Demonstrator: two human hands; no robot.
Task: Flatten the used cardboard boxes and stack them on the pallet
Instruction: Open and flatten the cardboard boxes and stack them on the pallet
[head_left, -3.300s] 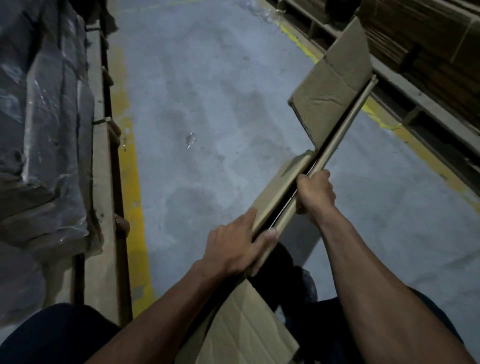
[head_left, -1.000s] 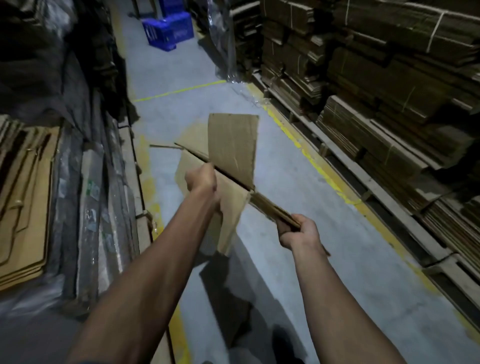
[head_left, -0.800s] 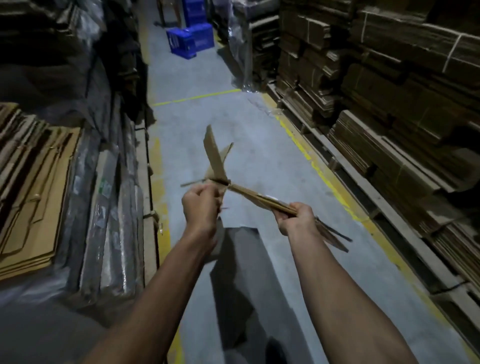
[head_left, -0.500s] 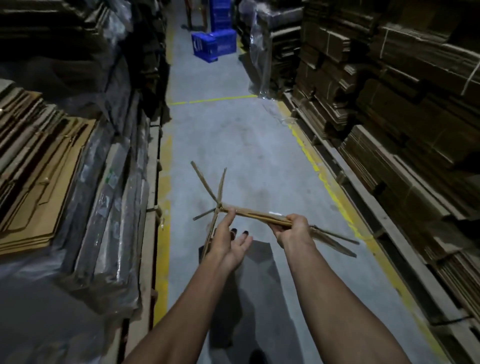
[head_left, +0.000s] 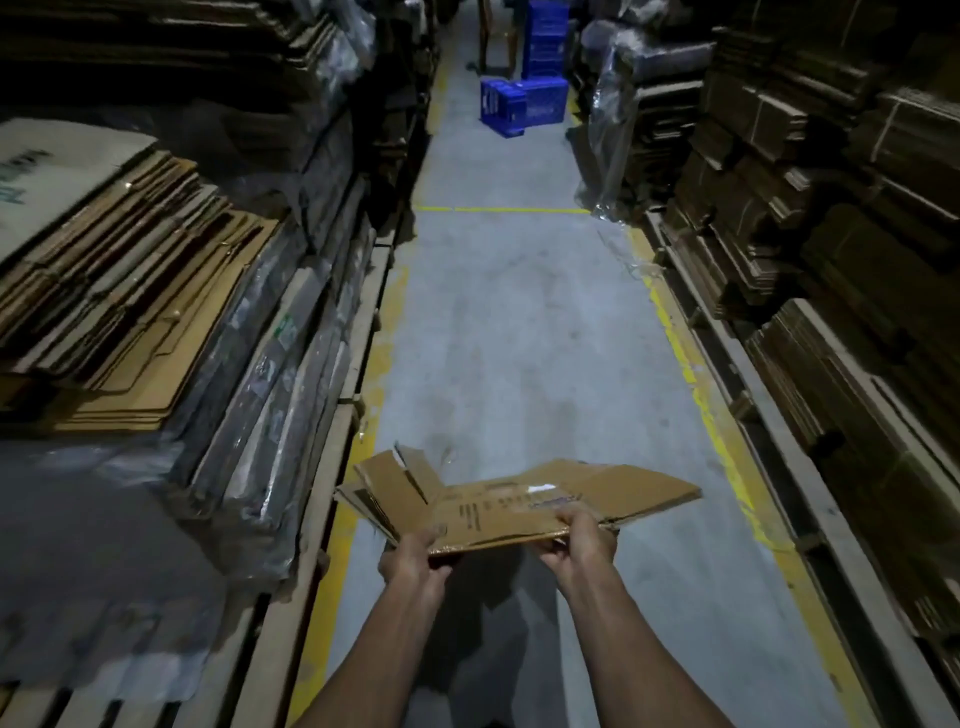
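Note:
A flattened brown cardboard box (head_left: 509, 501) with black print and a white label lies nearly level in front of me, over the aisle floor. My left hand (head_left: 413, 556) grips its near edge on the left, thumb on top. My right hand (head_left: 579, 540) grips the same edge further right, fingers curled over the top face. Loose flaps stick up at the box's left end. To my left, a stack of flattened cardboard sheets (head_left: 130, 312) lies on plastic-wrapped bundles on a wooden pallet (head_left: 291, 597).
A grey concrete aisle (head_left: 519, 322) runs ahead between yellow floor lines. Tall stacks of bundled cardboard (head_left: 831, 234) line the right side on pallets. Blue plastic crates (head_left: 522, 106) stand at the far end of the aisle.
The box has turned from edge-on to lying flat with its printed face up. My left hand, loose beside it half a second ago, now grips its near edge. My view has lifted along the aisle.

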